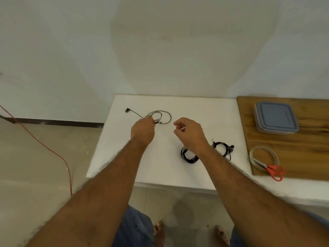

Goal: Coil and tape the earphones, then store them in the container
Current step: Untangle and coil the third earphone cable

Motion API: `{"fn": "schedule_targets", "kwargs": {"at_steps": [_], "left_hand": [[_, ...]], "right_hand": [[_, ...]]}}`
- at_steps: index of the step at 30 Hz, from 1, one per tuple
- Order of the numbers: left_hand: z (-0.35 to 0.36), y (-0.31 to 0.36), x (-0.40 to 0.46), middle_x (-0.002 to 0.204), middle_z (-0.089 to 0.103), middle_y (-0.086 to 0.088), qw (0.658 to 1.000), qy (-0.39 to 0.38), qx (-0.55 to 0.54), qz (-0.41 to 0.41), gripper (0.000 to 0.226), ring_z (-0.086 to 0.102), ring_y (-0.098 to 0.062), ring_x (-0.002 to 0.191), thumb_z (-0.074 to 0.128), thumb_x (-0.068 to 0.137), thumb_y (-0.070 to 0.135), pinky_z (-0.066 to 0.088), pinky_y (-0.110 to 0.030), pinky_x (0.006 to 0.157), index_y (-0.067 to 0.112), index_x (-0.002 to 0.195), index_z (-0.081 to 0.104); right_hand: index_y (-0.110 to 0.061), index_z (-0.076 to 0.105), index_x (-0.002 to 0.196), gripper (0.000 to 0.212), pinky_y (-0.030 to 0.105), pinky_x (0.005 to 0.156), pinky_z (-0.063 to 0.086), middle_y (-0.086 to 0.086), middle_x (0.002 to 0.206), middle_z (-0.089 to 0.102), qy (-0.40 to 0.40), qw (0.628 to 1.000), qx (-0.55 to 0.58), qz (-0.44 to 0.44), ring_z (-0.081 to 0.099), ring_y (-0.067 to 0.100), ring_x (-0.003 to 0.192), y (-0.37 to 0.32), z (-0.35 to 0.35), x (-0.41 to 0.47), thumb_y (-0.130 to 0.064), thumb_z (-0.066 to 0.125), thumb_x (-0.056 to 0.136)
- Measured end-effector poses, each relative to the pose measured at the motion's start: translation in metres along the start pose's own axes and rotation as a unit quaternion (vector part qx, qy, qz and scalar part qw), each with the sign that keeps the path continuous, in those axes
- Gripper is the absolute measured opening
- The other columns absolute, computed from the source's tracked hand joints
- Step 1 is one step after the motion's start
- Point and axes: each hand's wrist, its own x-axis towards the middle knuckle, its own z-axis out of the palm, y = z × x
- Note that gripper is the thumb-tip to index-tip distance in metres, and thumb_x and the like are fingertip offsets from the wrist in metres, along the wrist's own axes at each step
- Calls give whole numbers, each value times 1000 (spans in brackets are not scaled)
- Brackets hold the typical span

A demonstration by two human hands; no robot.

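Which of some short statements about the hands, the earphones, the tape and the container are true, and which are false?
1. The left hand holds the coiled earphones. True.
2. The container stands open. False: its lid is on.
3. The scissors lie across the tape roll. True.
4. The right hand holds the scissors. False: it pinches only a small pale strip, probably tape.
5. Two black bundles lie inside the container. False: they lie on the white surface.
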Motion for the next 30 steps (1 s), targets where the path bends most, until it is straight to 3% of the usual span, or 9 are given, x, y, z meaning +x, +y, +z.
{"fn": "schedule_targets", "kwargs": {"at_steps": [7, 13, 15, 20, 23, 27, 30], "left_hand": [[-133, 36, -42, 95, 69, 0, 995, 73, -24, 67, 24, 59, -20, 83, 42, 98, 24, 44, -30, 66, 19, 103, 64], [-256, 87, -113, 96, 67, 5, 977, 116, -34, 178, 22, 61, -17, 88, 47, 97, 30, 51, -36, 83, 23, 106, 66], [-291, 102, -141, 92, 65, 8, 969, 114, -61, 212, 20, 59, -14, 86, 49, 96, 32, 49, -31, 79, 25, 104, 66], [-361, 131, -202, 75, 63, 5, 942, 99, -178, 268, 13, 62, -15, 67, 54, 96, 31, 56, -30, 66, 25, 99, 64], [-385, 137, -225, 70, 59, 4, 926, 69, -240, 283, 19, 54, -12, 61, 61, 93, 36, 51, -26, 53, 23, 106, 63], [-407, 136, -241, 70, 65, 0, 915, 57, -277, 288, 16, 54, -10, 58, 67, 90, 31, 46, -23, 57, 18, 98, 66], [-417, 136, -251, 63, 60, 0, 902, 50, -319, 286, 16, 51, -11, 54, 65, 92, 25, 43, -21, 53, 9, 88, 66]], "right_hand": [[-18, 66, 109, 25, 23, 77, 48, -2, 100, 64, 39, 996, -1, -79, 63, 15, 90, -89, -56, -43, -11, 63, 86], [-20, 64, 115, 30, 27, 80, 51, -2, 103, 64, 93, 981, -28, -166, 63, 15, 92, -175, -128, -101, -20, 69, 85], [-21, 63, 115, 33, 30, 81, 53, -4, 103, 64, 101, 975, -44, -191, 64, 14, 91, -201, -150, -124, -26, 71, 83], [-19, 66, 89, 5, 30, 67, 54, -4, 80, 68, 112, 957, -111, -245, 66, 17, 75, -263, -206, -177, -23, 66, 86], [-17, 69, 82, 6, 28, 57, 54, 0, 72, 70, 124, 953, -118, -251, 70, 16, 64, -290, -241, -205, -21, 67, 87], [-11, 66, 90, 7, 31, 55, 53, 2, 71, 62, 143, 944, -121, -271, 63, 18, 56, -324, -283, -234, -15, 61, 91], [-7, 62, 99, 11, 28, 48, 49, 1, 68, 46, 128, 949, -69, -278, 46, 14, 51, -338, -300, -251, -15, 55, 95]]}}
